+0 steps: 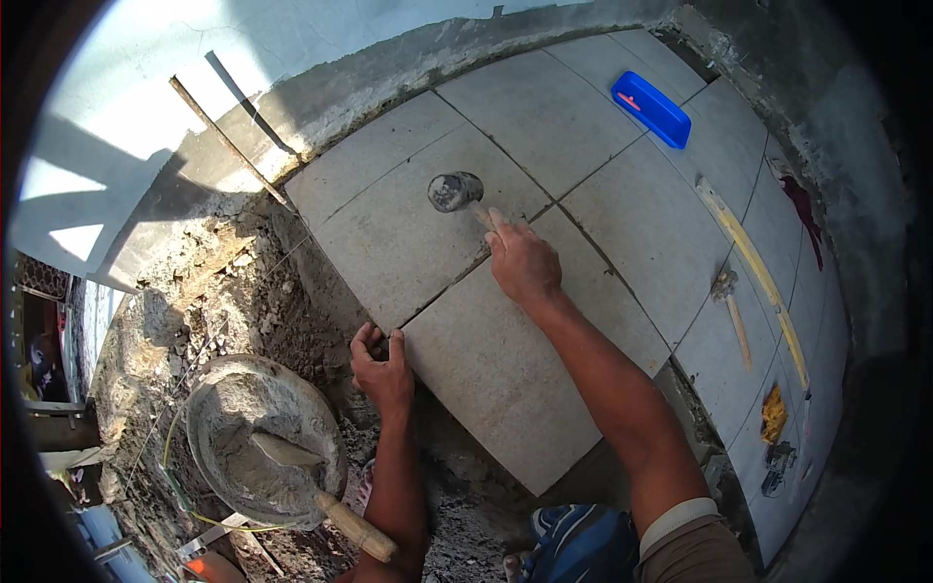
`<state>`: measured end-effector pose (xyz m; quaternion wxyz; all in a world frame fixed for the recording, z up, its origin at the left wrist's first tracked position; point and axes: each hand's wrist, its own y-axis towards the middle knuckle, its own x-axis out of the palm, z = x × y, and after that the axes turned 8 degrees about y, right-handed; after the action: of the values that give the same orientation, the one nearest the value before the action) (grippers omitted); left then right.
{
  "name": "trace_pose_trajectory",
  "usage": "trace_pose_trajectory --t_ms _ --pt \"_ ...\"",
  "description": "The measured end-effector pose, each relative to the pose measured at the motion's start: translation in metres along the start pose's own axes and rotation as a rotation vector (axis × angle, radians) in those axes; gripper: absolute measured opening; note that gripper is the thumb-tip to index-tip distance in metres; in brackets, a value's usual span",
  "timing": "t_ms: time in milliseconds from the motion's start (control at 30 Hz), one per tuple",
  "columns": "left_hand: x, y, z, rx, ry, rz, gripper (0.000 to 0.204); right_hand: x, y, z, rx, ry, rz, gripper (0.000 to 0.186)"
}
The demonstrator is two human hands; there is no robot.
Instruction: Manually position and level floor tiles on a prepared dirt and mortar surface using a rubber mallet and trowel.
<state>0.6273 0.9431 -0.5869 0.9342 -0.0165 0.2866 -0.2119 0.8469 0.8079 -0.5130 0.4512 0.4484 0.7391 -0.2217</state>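
Note:
My right hand (pixel 526 260) is closed round the wooden handle of a mallet with a dark, whitened head (pixel 455 191). That head is over a grey square floor tile (pixel 389 248), at or just above its surface; I cannot tell whether it touches. My left hand (pixel 385 372) has its thumb and fingers apart, at the near corner of this tile, where it meets a nearer tile (pixel 525 379). A dark joint runs between the two. Left of my left forearm, a trowel (pixel 285 449) with a wooden handle lies across a round basin (pixel 197 442) of grey mortar.
Rough mortar and rubble (pixel 243 282) cover the ground at left, with a thin string across it. A stick (pixel 228 141) leans by the wall. On the right-hand tiles lie a blue tray (pixel 671 128), a yellow straight bar (pixel 753 255), a crusted wooden-handled tool (pixel 739 330) and a yellow cloth (pixel 774 415).

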Motion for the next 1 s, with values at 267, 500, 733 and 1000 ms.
trace_pose_trajectory --t_ms 267,500,733,1000 --pt "-0.001 -0.003 0.002 0.129 0.172 0.092 0.048 0.005 0.005 -0.001 0.038 -0.022 -0.068 0.044" --pt "-0.006 -0.003 -0.001 0.102 0.098 0.076 0.050 0.010 -0.019 0.024 -0.032 0.104 0.071 0.045" --pt "-0.010 -0.021 0.009 0.437 0.368 0.185 0.057 -0.030 -0.125 0.056 0.051 0.405 0.045 0.043" --pt "0.060 -0.075 0.047 0.563 0.713 -0.365 0.123 -0.040 -0.173 0.065 0.177 0.479 0.043 0.045"
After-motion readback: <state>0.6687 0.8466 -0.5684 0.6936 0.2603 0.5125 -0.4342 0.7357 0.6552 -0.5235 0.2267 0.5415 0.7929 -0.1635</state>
